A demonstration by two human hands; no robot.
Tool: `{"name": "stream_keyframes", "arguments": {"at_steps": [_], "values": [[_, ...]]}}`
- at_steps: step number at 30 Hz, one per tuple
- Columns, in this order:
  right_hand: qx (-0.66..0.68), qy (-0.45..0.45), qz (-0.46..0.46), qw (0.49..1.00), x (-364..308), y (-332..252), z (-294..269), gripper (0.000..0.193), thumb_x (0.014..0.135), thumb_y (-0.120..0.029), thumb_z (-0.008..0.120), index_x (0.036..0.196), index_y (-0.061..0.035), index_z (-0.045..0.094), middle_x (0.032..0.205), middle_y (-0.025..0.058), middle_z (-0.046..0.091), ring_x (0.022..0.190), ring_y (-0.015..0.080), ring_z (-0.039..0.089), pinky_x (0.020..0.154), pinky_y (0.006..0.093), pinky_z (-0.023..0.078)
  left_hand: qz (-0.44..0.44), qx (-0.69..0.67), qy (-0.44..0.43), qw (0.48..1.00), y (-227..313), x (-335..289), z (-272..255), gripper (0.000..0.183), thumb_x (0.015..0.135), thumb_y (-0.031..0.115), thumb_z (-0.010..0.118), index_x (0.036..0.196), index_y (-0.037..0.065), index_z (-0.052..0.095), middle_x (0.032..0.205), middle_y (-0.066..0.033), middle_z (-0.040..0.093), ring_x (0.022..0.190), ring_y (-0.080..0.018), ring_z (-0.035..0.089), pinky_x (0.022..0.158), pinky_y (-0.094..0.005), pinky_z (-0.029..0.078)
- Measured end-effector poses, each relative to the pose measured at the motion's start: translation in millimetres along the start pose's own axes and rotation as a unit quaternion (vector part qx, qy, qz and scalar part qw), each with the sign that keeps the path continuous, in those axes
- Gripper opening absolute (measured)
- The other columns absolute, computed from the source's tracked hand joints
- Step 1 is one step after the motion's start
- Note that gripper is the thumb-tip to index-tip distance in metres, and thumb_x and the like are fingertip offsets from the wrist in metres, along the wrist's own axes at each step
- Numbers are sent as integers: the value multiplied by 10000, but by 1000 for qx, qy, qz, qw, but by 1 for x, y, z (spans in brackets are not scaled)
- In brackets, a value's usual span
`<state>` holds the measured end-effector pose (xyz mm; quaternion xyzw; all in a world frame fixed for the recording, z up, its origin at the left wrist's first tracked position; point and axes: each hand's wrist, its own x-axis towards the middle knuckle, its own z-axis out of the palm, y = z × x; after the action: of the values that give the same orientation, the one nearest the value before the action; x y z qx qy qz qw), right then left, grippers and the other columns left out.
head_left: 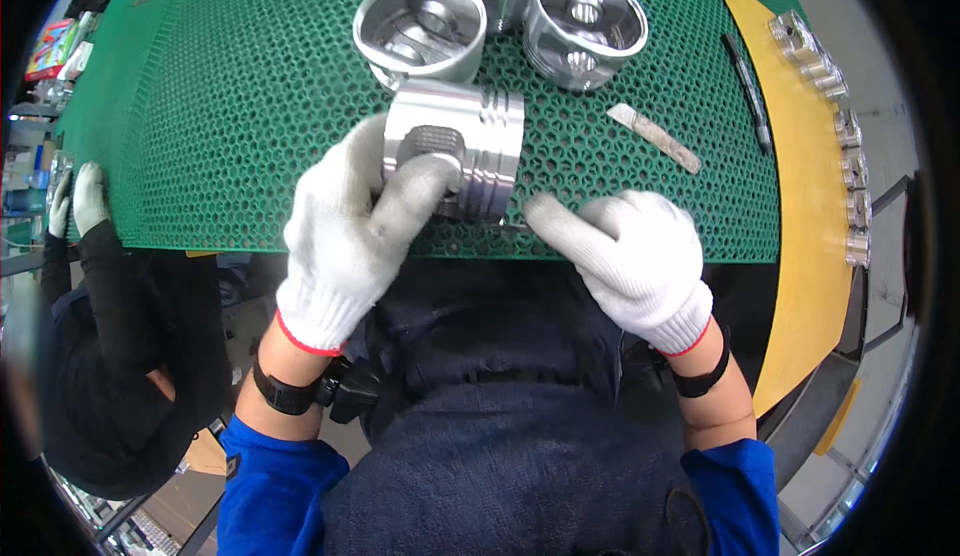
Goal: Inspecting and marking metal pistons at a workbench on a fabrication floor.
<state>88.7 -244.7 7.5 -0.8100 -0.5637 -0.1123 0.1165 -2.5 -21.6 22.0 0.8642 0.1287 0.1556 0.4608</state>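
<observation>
Pinching the piston (480, 111) sideways near frame centre, the left hand (345, 218) held its grooves (492, 164) rightward, seemingly for access; the right hand (635, 256) had curled fingers (608, 216), grip uncertain.

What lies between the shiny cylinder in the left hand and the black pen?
A narrow strip lies there on the green mat, the head view shows.

Shows no legible words, numbers or signs; looks too small and blurred to read on the red package (52, 49), far left.
</observation>
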Motion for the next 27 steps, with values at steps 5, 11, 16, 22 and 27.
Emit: {"name": "stream_keyframes", "arguments": {"at_steps": [5, 11, 16, 22, 27], "values": [[45, -61, -38, 996, 2, 3, -9, 438, 745, -145, 602, 1173, -219, 661, 631, 0, 461, 531, 180, 512, 482, 324, 427, -43, -14, -44, 998, 1, -3, -8, 265, 852, 158, 652, 1037, -31, 636, 813, -141, 672, 713, -207, 649, 670, -318, 501], [59, 54, 109, 991, -20, 30, -6, 427, 742, -62, 658, 1142, -206, 691, 630, 33, 531, 541, 236, 558, 495, 359, 454, 55, 193, 74, 977, -12, 2, -79, 285, 844, 118, 659, 1072, -50, 638, 873, -145, 680, 759, -243, 660, 693, -333, 512], [19, 73, 124, 989, -22, 29, 5, 446, 730, -77, 670, 1158, -202, 682, 645, 26, 526, 561, 232, 557, 509, 361, 458, 91, 563, 139, 810, -78, 45, -133, 360, 809, 128, 697, 1139, 8, 622, 1019, -153, 672, 897, -303, 651, 792, -404, 514], [-14, 70, 111, 991, -21, 28, 9, 466, 695, -80, 673, 1150, -180, 686, 655, 19, 531, 565, 222, 554, 518, 355, 458, 337, 372, 76, 862, -8, 41, -55, 491, 719, 91, 754, 1194, 73, 630, 1172, -125, 641, 1121, -301, 590, 990, -421, 457], [-16, 100, 104, 989, -22, 27, 10, 458, 696, -83, 669, 1141, -189, 690, 667, 12, 545, 557, 214, 545, 516, 353, 454, 293, 407, 38, 864, -19, 53, -39, 487, 708, 158, 759, 1167, 88, 612, 1144, -93, 639, 1007, -307, 604, 905, -418, 461]]}}
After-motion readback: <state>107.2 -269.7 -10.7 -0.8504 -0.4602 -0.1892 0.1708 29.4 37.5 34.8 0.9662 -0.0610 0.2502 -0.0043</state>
